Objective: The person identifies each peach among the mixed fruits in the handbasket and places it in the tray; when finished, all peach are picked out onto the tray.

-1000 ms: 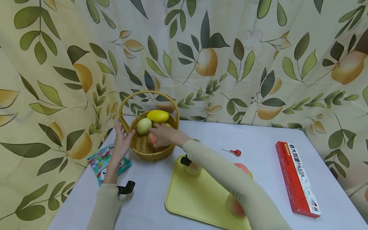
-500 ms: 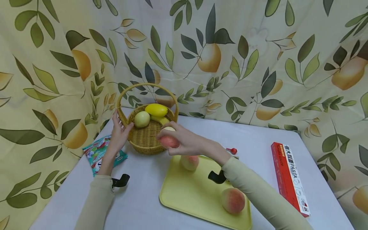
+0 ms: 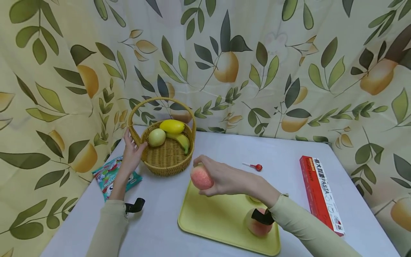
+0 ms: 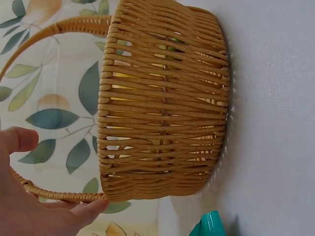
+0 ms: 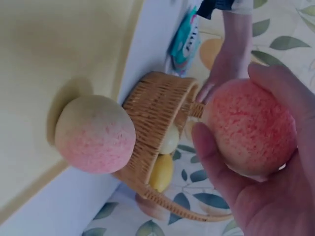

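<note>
My right hand (image 3: 221, 178) grips a pink peach (image 3: 201, 177) above the far left of the yellow tray (image 3: 205, 228). Thumb and fingers curve round the fruit in the right wrist view, where another peach (image 5: 93, 135) lies on the tray. My left hand (image 3: 131, 151) is at the left side of the wicker basket (image 3: 167, 169). Its fairly straight fingers touch the foot of the handle (image 4: 64, 195), and the thumb stands apart in the left wrist view. Inside the basket are a pale green round fruit (image 3: 157, 137), a yellow oval fruit (image 3: 172, 126) and a banana (image 3: 181, 141).
Partly hidden by my right wrist, a peach (image 3: 257, 226) lies at the tray's front right. A red lollipop (image 3: 258, 167) is behind the tray. The red pasta box (image 3: 321, 194) lies at right, a teal candy bag (image 3: 109, 175) beneath my left forearm.
My right hand has come out of the basket with the peach and moved right and toward me, over the tray. My left hand has stayed at the basket's side.
</note>
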### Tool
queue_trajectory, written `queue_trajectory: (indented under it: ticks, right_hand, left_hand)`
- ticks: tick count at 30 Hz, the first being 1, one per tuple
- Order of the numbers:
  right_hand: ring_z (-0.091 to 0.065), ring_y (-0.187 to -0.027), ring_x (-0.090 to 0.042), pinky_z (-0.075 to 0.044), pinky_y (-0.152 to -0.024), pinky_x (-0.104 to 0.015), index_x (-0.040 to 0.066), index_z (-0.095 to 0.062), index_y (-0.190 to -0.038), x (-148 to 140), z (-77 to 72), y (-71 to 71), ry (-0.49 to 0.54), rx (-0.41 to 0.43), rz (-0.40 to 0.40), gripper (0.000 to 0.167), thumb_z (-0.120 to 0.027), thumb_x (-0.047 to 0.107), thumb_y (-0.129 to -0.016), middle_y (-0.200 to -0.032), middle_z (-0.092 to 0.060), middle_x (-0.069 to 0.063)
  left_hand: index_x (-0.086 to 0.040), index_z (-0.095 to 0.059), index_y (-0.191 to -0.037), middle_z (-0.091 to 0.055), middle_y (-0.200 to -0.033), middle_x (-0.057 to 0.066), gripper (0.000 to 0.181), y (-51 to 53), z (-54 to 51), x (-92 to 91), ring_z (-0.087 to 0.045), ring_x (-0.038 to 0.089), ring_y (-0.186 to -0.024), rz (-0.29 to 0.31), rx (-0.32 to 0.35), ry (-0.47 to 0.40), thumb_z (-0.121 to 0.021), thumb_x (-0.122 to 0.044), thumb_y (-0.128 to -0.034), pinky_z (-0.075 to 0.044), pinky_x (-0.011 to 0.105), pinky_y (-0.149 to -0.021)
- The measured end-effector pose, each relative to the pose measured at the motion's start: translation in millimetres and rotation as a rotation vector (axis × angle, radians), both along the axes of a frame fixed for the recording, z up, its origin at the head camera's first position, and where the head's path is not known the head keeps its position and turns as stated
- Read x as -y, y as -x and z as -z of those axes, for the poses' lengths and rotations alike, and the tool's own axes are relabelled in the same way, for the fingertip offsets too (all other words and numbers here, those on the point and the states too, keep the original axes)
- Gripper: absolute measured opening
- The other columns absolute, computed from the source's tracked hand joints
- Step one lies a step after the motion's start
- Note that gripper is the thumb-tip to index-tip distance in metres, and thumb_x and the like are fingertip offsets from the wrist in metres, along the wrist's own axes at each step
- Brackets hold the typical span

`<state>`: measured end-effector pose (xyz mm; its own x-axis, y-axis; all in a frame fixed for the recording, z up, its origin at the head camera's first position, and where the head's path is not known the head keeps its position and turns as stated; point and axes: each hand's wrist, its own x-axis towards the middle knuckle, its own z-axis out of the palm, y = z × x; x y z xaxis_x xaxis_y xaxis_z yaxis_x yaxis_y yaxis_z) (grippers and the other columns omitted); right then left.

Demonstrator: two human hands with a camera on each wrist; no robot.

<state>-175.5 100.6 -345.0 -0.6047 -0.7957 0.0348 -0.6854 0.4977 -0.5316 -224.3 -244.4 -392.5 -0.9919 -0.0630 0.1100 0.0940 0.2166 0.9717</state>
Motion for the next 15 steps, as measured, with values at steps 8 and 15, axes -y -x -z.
queue_trajectory:
  ticks: [8, 15]
  right_hand:
    - [-0.056, -0.116, -0.011, -0.054, -0.095, -0.022, 0.025, -0.048, -0.142, -11.0, 8.7, -12.7, -0.046, 0.044, -0.032, 0.064, -0.078, 0.025, -0.086, -0.137, -0.042, 0.001]
    - [-0.057, -0.111, -0.005, -0.053, -0.095, -0.021, 0.026, -0.047, -0.145, -19.7, 22.0, -19.6, -0.164, 0.095, -0.061, 0.066, -0.078, 0.028, -0.086, -0.135, -0.045, 0.004]
  left_hand:
    - [-0.023, 0.026, -0.161, 0.009, -0.171, 0.024, 0.093, 12.3, 18.2, 5.5, -0.006, 0.041, -0.16, -0.018, -0.027, 0.043, -0.05, -0.019, -0.107, -0.017, 0.058, -0.129]
    - [-0.015, 0.022, -0.162, 0.007, -0.17, 0.028, 0.093, -0.7, -1.5, -2.7, -0.008, 0.044, -0.16, -0.016, -0.007, 0.027, -0.051, -0.016, -0.106, -0.017, 0.058, -0.129]
